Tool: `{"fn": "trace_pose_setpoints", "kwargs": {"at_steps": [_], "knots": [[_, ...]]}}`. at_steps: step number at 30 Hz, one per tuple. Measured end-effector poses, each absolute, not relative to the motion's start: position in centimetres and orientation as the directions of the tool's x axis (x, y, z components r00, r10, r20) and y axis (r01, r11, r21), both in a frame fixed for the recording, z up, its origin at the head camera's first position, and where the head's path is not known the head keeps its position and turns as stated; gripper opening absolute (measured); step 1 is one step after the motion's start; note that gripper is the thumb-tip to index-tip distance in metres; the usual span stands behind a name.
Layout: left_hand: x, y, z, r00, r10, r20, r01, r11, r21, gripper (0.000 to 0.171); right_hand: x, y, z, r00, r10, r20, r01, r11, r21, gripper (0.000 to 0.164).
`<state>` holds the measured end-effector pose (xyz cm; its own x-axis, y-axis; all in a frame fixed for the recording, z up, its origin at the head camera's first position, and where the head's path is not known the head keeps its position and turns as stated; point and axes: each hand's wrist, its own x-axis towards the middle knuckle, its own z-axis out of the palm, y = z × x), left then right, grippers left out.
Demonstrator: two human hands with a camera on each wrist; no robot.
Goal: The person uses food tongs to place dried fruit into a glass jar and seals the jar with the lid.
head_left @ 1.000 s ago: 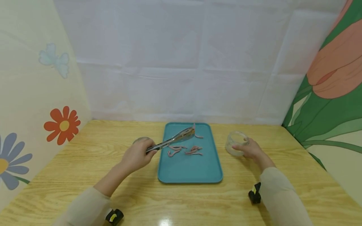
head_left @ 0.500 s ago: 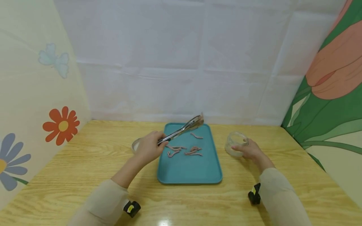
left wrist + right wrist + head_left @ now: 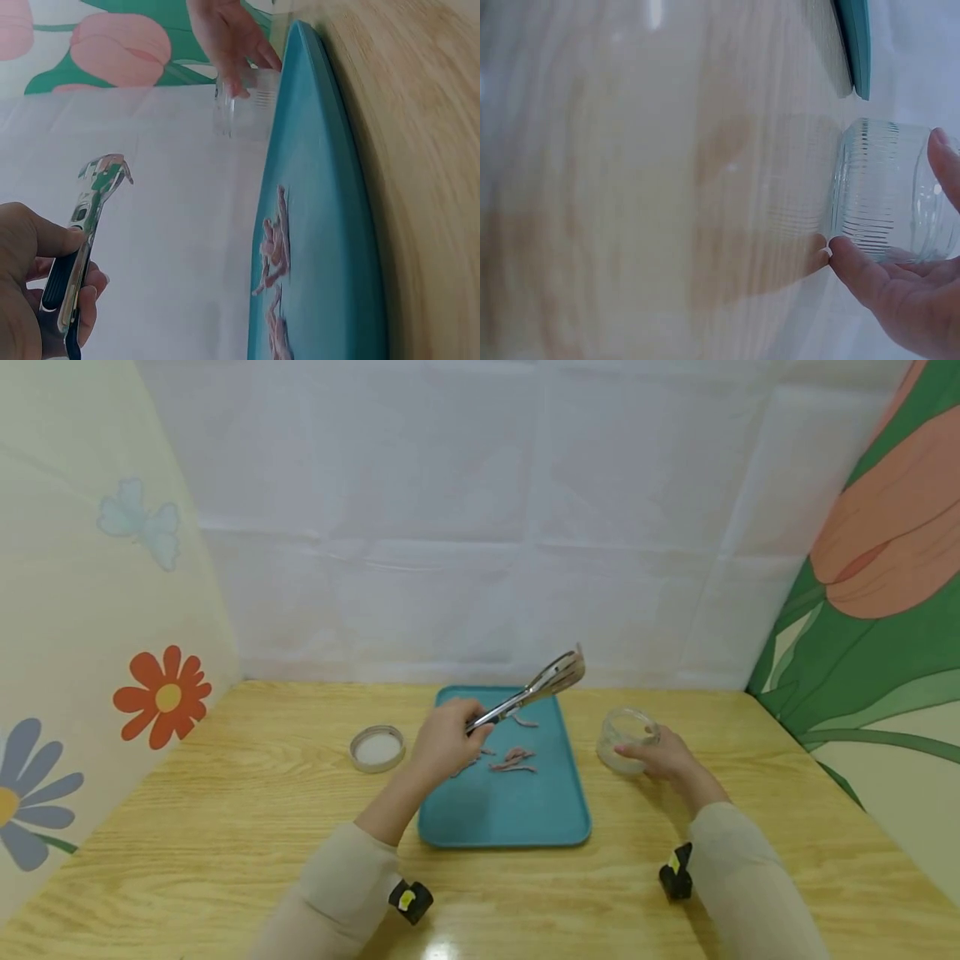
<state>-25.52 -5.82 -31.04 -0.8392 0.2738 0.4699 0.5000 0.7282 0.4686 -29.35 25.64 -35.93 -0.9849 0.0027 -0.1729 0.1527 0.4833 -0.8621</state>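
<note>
My left hand point(image 3: 447, 739) grips metal tongs point(image 3: 525, 695) by the handles, held up over the blue tray point(image 3: 504, 814). Between the tongs' tips is a thin pinkish worm-like strip point(image 3: 580, 652), its end poking out past the metal, also visible in the left wrist view point(image 3: 129, 177). Several more such strips point(image 3: 514, 760) lie on the tray, some partly hidden behind my left hand. At the tray's right, my right hand point(image 3: 667, 756) holds a clear glass jar point(image 3: 621, 743) upright, thumb and fingers round its side; ridges show on its wall in the right wrist view.
A round lid point(image 3: 377, 749) lies on the wooden table point(image 3: 285, 793) left of the tray. A white cloth point(image 3: 420, 543) hangs behind the table. Panels painted with flowers stand on the left point(image 3: 60, 610) and right point(image 3: 892, 543).
My left hand has lifted the tongs and a strip off the tray and carried them right, toward the jar. The lid has come into full view. My right hand and the jar stay put.
</note>
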Motion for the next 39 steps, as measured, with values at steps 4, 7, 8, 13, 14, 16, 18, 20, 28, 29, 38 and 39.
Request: {"fn": "trace_pose_setpoints", "kwargs": {"at_steps": [4,7,8,13,14,16,18,20,28,29,38,39], "knots": [[-25.6,-4.8,-31.2,-0.849,0.257,0.462,0.483,0.730,0.484,0.007,-29.4,25.6,-36.0,-0.985,0.001,-0.171,0.151,0.476,-0.866,0.090],[-25.7,-4.1,-31.4,-0.854,0.249,0.458,0.477,0.727,0.494,0.006,-29.5,25.7,-36.1,-0.983,0.007,-0.184,0.164,0.480,-0.861,0.089],[-25.8,-3.9,-31.5,-0.851,0.247,0.463,0.479,0.726,0.494,0.006,-29.4,25.7,-36.1,-0.983,0.008,-0.186,0.166,0.483,-0.860,0.089],[-26.2,-2.3,-31.9,-0.853,0.242,0.463,0.477,0.721,0.502,0.008,-29.4,25.9,-36.0,-0.981,0.005,-0.193,0.172,0.470,-0.865,0.090],[-26.3,-2.0,-31.9,-0.857,0.239,0.457,0.473,0.717,0.512,0.008,-29.4,26.0,-36.0,-0.981,0.005,-0.192,0.171,0.469,-0.866,0.090],[-26.4,-1.3,-32.2,-0.865,0.233,0.444,0.463,0.713,0.527,0.008,-29.4,26.1,-36.0,-0.982,0.003,-0.190,0.169,0.471,-0.866,0.091],[-26.5,-0.6,-32.4,-0.870,0.228,0.437,0.457,0.704,0.543,0.007,-29.3,26.1,-36.0,-0.982,0.004,-0.186,0.166,0.470,-0.867,0.092],[-26.5,0.1,-32.6,-0.874,0.222,0.432,0.451,0.701,0.553,0.007,-29.3,26.1,-36.0,-0.984,0.002,-0.176,0.155,0.473,-0.867,0.091],[-26.5,2.0,-33.7,-0.898,0.218,0.382,0.414,0.714,0.564,0.009,-29.2,26.0,-36.1,-0.988,-0.010,-0.156,0.133,0.473,-0.871,0.091],[-26.4,2.2,-33.8,-0.902,0.219,0.371,0.407,0.716,0.567,0.009,-29.2,26.0,-36.2,-0.988,-0.011,-0.155,0.131,0.476,-0.870,0.091],[-26.4,3.2,-34.7,-0.919,0.227,0.322,0.383,0.710,0.591,0.007,-29.1,25.9,-36.0,-0.982,-0.011,-0.190,0.161,0.482,-0.861,0.092],[-26.4,3.3,-34.8,-0.921,0.228,0.317,0.380,0.712,0.590,0.007,-29.1,25.9,-36.0,-0.981,-0.011,-0.192,0.163,0.481,-0.861,0.092]]}}
